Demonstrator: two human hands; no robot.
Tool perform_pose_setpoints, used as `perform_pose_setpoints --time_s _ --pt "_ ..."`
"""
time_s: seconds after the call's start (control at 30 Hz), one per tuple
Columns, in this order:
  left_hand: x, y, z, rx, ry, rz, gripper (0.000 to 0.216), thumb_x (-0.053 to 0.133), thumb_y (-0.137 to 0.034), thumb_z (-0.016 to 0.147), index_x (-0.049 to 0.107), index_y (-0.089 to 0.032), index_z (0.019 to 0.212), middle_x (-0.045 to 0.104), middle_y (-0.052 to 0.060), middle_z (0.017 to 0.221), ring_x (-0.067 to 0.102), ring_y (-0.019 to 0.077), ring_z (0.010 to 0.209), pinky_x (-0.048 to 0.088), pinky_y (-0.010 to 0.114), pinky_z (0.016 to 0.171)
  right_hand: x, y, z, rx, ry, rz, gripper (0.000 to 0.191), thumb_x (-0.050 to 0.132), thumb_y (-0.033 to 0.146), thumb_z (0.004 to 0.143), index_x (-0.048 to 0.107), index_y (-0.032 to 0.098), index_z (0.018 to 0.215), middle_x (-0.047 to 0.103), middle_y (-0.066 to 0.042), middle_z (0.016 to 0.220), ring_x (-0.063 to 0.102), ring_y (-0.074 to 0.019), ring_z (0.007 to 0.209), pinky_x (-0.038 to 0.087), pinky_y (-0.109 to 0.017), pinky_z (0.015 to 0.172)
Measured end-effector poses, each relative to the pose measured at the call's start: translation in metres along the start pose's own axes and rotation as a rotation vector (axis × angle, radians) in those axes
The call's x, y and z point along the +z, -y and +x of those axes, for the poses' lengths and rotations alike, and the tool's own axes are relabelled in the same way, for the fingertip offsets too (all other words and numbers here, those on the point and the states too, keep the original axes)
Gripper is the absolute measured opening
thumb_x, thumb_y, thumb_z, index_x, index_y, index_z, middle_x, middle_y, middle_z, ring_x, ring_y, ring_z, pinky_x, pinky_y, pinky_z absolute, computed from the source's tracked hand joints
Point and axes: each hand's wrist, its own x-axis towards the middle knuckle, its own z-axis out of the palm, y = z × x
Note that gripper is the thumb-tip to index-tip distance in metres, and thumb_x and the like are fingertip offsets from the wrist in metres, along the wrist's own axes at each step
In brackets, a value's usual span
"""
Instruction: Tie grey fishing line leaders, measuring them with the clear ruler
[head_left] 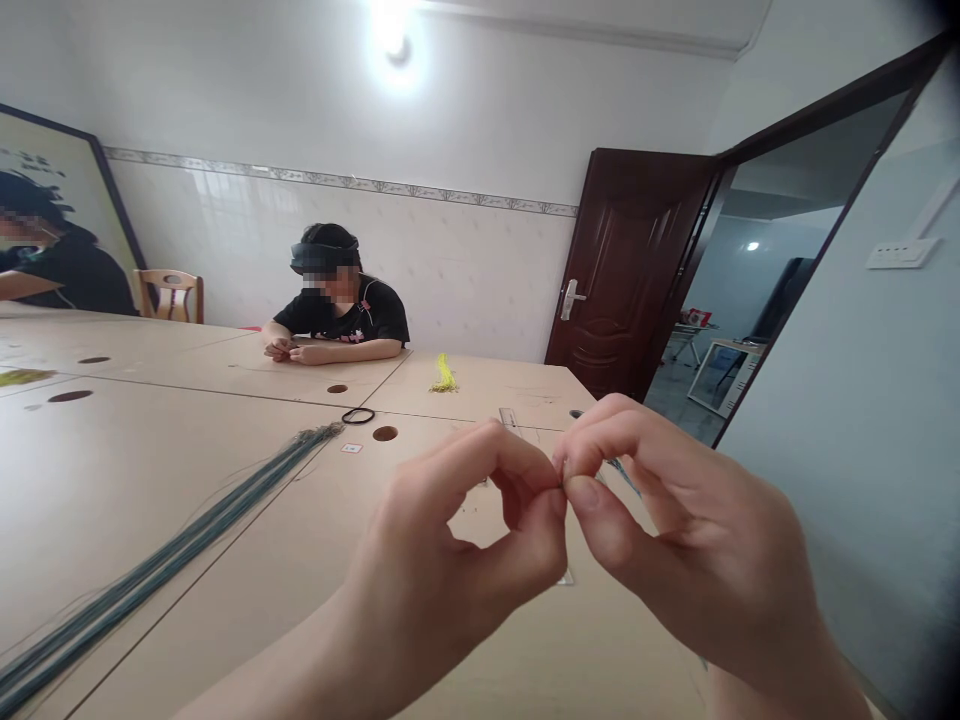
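Observation:
Above the table, my left hand [465, 530] and my right hand [675, 520] meet fingertip to fingertip. Thumb and index finger are pinched together on each. Between the tips only a tiny dark speck shows, too small to name. Left of my hands, a long bundle of thin dark green strands [202, 530] lies across the table, its tangled end pointing away from me. Part of a bluish strand bundle [626, 475] shows behind my right fingers, mostly hidden by them.
The pale wooden table [300, 620] has seams and round holes. On it lie a black ring [358, 415], a small white label [351, 449], a yellow strand bundle [444, 374] and a clear strip [508, 418]. Across sits a person [337, 310]; another person [67, 260] is at far left.

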Motion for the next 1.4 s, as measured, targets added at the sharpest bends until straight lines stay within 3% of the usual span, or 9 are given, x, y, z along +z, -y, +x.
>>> perform_pose_setpoints --time_s 0.13,0.37,0.53,0.67,0.9,1.1,1.3,1.4 --pt "-0.0007 0.0006 0.0000 -0.090 0.033 -0.100 0.016 0.052 -0.006 0.074 0.053 -0.019 0.066 0.056 -0.007 0.062 0.053 0.0058 0.062 0.043 0.015 0.056 0.0024 -0.0009 -0.0003 0.023 -0.011 0.045 0.010 0.054 0.019 0.086 0.052 0.028 0.082 0.056 0.006 0.081 0.055 -0.0084 0.076 0.045 -0.020 0.065" --pt "-0.0019 0.0023 0.0008 -0.088 0.032 -0.142 0.018 0.052 -0.005 0.075 0.053 -0.020 0.065 0.056 -0.009 0.058 0.054 0.0047 0.059 0.044 0.013 0.057 0.0038 0.0006 0.0017 0.055 -0.033 0.114 0.010 0.055 0.020 0.086 0.054 0.026 0.078 0.058 0.006 0.077 0.056 -0.0086 0.072 0.046 -0.021 0.063" --pt "-0.0018 0.0016 0.0014 -0.075 0.016 -0.095 0.017 0.053 -0.005 0.073 0.054 -0.020 0.065 0.057 -0.009 0.058 0.054 0.0038 0.057 0.044 0.011 0.055 0.0013 0.0043 0.0021 0.071 -0.143 0.003 0.011 0.052 0.022 0.088 0.057 0.026 0.079 0.061 0.007 0.076 0.058 -0.0071 0.073 0.047 -0.017 0.065" --pt "-0.0015 -0.0001 0.0022 -0.068 0.011 -0.077 0.017 0.053 -0.004 0.072 0.055 -0.019 0.064 0.056 -0.009 0.056 0.053 0.0027 0.055 0.044 0.008 0.054 0.0016 0.0037 0.0050 0.069 -0.113 -0.053 0.011 0.050 0.026 0.091 0.059 0.029 0.085 0.061 0.009 0.077 0.057 -0.0044 0.071 0.045 -0.011 0.060" --pt "-0.0013 -0.0014 0.0037 -0.086 0.001 -0.041 0.017 0.055 -0.003 0.069 0.055 -0.017 0.060 0.055 -0.010 0.053 0.050 0.0000 0.052 0.040 0.002 0.050 0.0019 0.0042 0.0046 0.119 -0.105 -0.045 0.014 0.050 0.031 0.091 0.059 0.028 0.081 0.060 0.007 0.075 0.056 -0.0060 0.069 0.042 -0.012 0.050" --pt "0.0002 0.0009 0.0039 -0.085 -0.003 0.027 0.017 0.056 -0.003 0.068 0.056 -0.017 0.058 0.056 -0.010 0.053 0.050 -0.0005 0.051 0.040 0.001 0.051 0.0011 0.0043 0.0045 0.130 -0.090 -0.046 0.014 0.050 0.031 0.091 0.058 0.028 0.080 0.059 0.007 0.072 0.055 -0.0070 0.066 0.042 -0.015 0.052" --pt "0.0010 0.0013 0.0041 -0.053 -0.012 0.090 0.017 0.055 -0.003 0.067 0.054 -0.018 0.058 0.056 -0.011 0.052 0.049 0.0004 0.049 0.040 0.004 0.049 0.0013 0.0058 0.0060 0.149 -0.087 -0.057 0.015 0.051 0.032 0.090 0.058 0.027 0.078 0.058 0.007 0.070 0.054 -0.0073 0.064 0.040 -0.016 0.049" --pt "0.0015 0.0029 0.0031 0.002 -0.050 0.232 0.017 0.055 -0.005 0.067 0.053 -0.019 0.058 0.053 -0.010 0.052 0.045 0.0031 0.048 0.038 0.010 0.047 0.0005 0.0069 0.0049 0.167 -0.084 -0.087 0.014 0.056 0.033 0.086 0.059 0.026 0.074 0.057 0.007 0.066 0.051 -0.0074 0.060 0.040 -0.018 0.054"
